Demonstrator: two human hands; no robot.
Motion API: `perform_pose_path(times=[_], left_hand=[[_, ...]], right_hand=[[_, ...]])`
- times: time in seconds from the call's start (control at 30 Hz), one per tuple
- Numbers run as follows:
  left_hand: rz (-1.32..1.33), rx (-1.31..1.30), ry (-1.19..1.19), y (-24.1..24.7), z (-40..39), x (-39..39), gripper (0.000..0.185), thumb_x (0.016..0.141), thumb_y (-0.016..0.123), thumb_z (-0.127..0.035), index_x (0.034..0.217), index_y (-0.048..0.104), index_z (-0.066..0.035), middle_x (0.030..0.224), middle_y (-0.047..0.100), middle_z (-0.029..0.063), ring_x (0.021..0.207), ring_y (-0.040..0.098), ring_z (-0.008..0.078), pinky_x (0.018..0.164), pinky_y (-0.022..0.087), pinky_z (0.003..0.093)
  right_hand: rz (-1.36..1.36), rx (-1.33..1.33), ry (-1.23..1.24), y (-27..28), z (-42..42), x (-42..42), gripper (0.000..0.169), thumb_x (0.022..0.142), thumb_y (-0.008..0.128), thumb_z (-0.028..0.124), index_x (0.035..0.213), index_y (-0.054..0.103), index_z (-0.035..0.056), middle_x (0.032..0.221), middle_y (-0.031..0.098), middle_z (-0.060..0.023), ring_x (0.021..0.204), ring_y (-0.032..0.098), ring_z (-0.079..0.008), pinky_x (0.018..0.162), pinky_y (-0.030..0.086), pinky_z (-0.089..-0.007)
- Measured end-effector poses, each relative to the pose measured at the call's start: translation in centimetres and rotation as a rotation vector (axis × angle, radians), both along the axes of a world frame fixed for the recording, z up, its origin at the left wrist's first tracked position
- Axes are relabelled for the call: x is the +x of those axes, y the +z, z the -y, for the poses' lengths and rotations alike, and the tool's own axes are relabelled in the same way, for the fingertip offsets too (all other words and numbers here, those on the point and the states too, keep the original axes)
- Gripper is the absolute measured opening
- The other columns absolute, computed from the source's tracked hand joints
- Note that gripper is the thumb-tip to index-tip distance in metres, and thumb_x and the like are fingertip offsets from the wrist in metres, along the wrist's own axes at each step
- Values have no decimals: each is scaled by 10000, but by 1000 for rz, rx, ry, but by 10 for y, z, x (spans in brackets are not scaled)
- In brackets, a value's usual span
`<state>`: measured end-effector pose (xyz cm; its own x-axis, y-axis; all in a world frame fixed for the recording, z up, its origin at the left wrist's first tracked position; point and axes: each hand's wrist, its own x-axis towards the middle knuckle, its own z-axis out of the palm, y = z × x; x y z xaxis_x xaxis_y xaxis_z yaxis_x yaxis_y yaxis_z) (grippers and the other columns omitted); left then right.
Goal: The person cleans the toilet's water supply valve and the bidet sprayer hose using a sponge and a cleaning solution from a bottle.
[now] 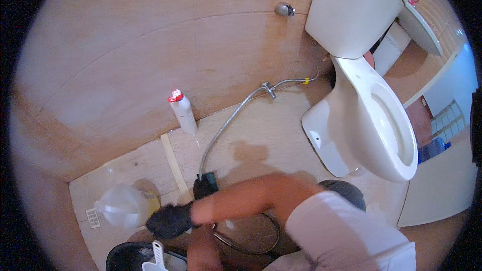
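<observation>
Both my hands wear black gloves, and my right arm crosses over my left forearm. My left hand (203,189) is closed around a dark green pad (213,180), probably a scouring pad, of which one corner shows. A flexible metal hose (220,135) runs down to that hand and partly disappears behind it. My right hand (169,221) is beside the lower part of a translucent plastic jug (122,206) with a yellow label. Its fingers are blurred, so whether they grip the jug cannot be told. Below it, a white plastic dipper (158,254) rests in a black basin (120,254).
A white toilet (339,128) stands on the right, near a chrome valve (269,89) on the hose. A white bottle with a red cap (184,114) stands by the wall. A floor drain grate (93,218) lies left of the jug. A wall fitting (285,9) sticks out.
</observation>
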<state>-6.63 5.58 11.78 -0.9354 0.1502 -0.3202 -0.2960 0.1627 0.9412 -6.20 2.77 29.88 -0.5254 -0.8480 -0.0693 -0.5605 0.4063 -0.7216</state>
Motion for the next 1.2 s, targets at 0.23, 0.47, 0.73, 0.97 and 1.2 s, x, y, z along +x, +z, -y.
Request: perform_pose_path(times=[0.23, 0.47, 0.73, 0.97, 1.2], left_hand=[[45, 54, 5, -2, 3, -18, 300, 852, 396, -312, 842, 540, -49, 642, 518, 20, 547, 488, 128, 457, 382, 247], [107, 168, 26, 3, 20, 2, 200, 846, 414, -226, 882, 531, -67, 674, 508, -13, 565, 481, 96, 487, 410, 225], [482, 739, -53, 18, -11, 16, 273, 839, 423, -281, 985, 511, -68, 804, 540, 7, 726, 516, 125, 634, 437, 267], [154, 523, -401, 68, -101, 38, 243, 764, 496, -118, 998, 472, -60, 932, 513, 49, 888, 477, 145, 777, 394, 282], [81, 252, 95, 3, -55, 16, 172, 792, 440, -183, 819, 534, -41, 675, 520, 42, 561, 496, 133, 485, 395, 235]], right_hand=[[-221, 278, -595, -43, -270, 47, 224, 791, 444, 274, 815, 559, 83, 803, 563, -133, 735, 539, -307, 615, 434, -397], [87, 418, -1209, -153, -280, 216, 246, 777, 446, 270, 895, 523, 68, 832, 562, -124, 769, 551, -282, 626, 456, -400], [181, -43, -979, -56, -266, 125, 340, 802, 480, 296, 1023, 471, 37, 882, 543, -130, 720, 537, -241, 674, 430, -379], [937, -263, -715, -83, -281, 57, 456, 803, 449, 424, 1093, 444, 73, 989, 523, -71, 739, 488, -124, 620, 425, -266], [611, 130, -402, -94, -271, 19, 400, 862, 320, 361, 1057, 477, 49, 1000, 543, -95, 793, 521, -204, 739, 413, -315]])
